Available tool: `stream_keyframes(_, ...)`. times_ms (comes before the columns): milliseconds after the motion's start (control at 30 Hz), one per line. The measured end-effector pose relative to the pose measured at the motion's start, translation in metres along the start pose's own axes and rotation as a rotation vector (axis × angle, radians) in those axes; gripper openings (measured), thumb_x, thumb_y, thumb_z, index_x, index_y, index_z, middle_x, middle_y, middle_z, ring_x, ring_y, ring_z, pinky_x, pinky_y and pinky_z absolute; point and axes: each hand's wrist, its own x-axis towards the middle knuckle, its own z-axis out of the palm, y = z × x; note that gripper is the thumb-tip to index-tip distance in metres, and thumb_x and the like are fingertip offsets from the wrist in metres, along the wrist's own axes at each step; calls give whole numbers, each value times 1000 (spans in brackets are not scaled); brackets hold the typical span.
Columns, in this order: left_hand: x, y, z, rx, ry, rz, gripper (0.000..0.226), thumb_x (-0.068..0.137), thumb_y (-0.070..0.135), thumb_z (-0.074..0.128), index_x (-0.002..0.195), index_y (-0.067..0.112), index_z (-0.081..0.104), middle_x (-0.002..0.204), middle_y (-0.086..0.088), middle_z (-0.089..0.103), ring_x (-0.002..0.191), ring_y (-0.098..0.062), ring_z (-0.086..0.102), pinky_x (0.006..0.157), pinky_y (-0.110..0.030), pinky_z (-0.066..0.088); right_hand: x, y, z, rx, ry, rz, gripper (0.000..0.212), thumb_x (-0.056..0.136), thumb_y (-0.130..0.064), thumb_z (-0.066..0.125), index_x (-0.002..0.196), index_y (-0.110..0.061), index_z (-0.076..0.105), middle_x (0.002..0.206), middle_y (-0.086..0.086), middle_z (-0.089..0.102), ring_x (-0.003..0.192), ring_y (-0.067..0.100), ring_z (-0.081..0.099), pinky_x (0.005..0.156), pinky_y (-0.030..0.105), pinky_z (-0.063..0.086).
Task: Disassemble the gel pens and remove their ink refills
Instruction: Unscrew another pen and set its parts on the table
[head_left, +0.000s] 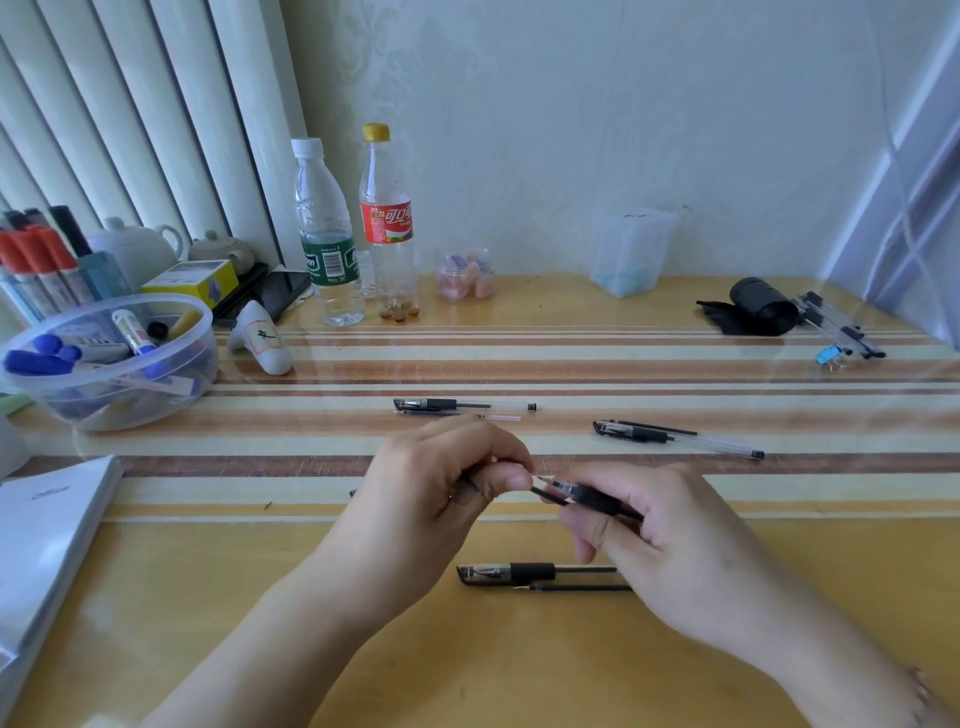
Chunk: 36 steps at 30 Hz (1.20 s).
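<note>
Pen (589, 496) gripped in right hand (670, 540) fingers, left hand (441, 483) fingers pinching its tip (refill end).

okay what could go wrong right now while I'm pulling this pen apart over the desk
The thin refill is pinched between your left hand and right hand; pulling at an angle might bend it or smear ink on your fingers. Loose parts could also roll on the smooth desk and mix with the pen set just beneath your hands.

Both hands meeting mid-worktop (519, 675), one pen set (540, 576) lying just before them, two sets (462, 407) (675, 437) lying behind, tub (111, 358) sitting far left, bottles (328, 234) standing behind.
</note>
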Motion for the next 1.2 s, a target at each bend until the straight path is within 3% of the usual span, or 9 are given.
stream_keyframes(367, -3, 2, 2, 141, -37, 68, 19, 82, 42, 67, 87, 25, 72, 62, 34, 41, 57, 6, 42, 55, -9, 35, 0, 7, 6, -201, 0, -59, 9, 94, -40, 56, 86, -44, 59, 64, -16, 64, 58, 7, 56, 49, 15, 36)
stream_keyframes(467, -5, 3, 6, 270, -97, 148, 7, 79, 25, 74, 86, 27, 73, 63, 21, 56, 55, -4, 46, 50, -25, 44, -1, 8, 10, -345, 9, -70, 14, 92, -43, 47, 90, -38, 60, 62, -12, 60, 59, 13, 54, 49, 24, 43)
stream_keyframes(567, -5, 5, 9, 346, -86, 176, 13, 77, 19, 76, 85, 29, 74, 61, 11, 63, 53, -8, 49, 47, -24, 41, -1, 9, 12, -379, 25, -78, 23, 90, -45, 42, 89, -34, 62, 60, -10, 59, 57, 15, 54, 49, 31, 46)
stream_keyframes(767, -4, 13, 2, 348, -58, 80, 34, 84, 57, 58, 93, 28, 74, 51, 14, 36, 42, -9, 46, 42, -18, 34, -1, 6, 10, -366, 60, -38, 20, 88, -39, 44, 92, -36, 64, 60, -13, 60, 57, 11, 56, 51, 30, 47)
stream_keyframes(867, -6, 9, 3, 383, -78, 98, 21, 88, 43, 59, 78, 29, 69, 49, 9, 51, 44, -15, 47, 39, -26, 39, -1, 7, 10, -385, 34, -38, 18, 90, -43, 46, 92, -36, 63, 60, -13, 61, 56, 11, 56, 51, 31, 48)
stream_keyframes(933, -7, 9, 4, 357, -91, 85, 13, 82, 44, 64, 85, 32, 64, 46, 10, 43, 42, -11, 40, 39, -24, 38, -1, 7, 11, -383, 36, -32, 13, 91, -41, 49, 90, -36, 61, 60, -13, 61, 56, 11, 55, 50, 30, 47)
stream_keyframes(1000, -8, 13, 3, 320, -108, 32, 25, 78, 54, 63, 95, 35, 62, 48, 13, 31, 41, -8, 32, 39, -20, 33, -1, 7, 12, -378, 71, -39, 20, 89, -42, 44, 93, -36, 63, 62, -14, 64, 58, 11, 58, 51, 30, 48)
stream_keyframes(1133, -8, 12, 6, 395, -115, 72, 9, 80, 40, 69, 85, 33, 69, 45, 10, 36, 40, -10, 35, 36, -24, 37, -1, 7, 12, -393, 59, -63, 18, 89, -43, 46, 89, -37, 63, 55, -16, 53, 55, 11, 54, 46, 27, 43)
stream_keyframes(1200, -8, 12, 6, 398, -116, 39, 19, 74, 39, 72, 89, 34, 61, 44, 8, 37, 39, -12, 37, 35, -27, 39, -1, 7, 13, -399, 65, -54, 10, 88, -41, 51, 89, -37, 61, 55, -16, 55, 54, 11, 54, 46, 28, 44)
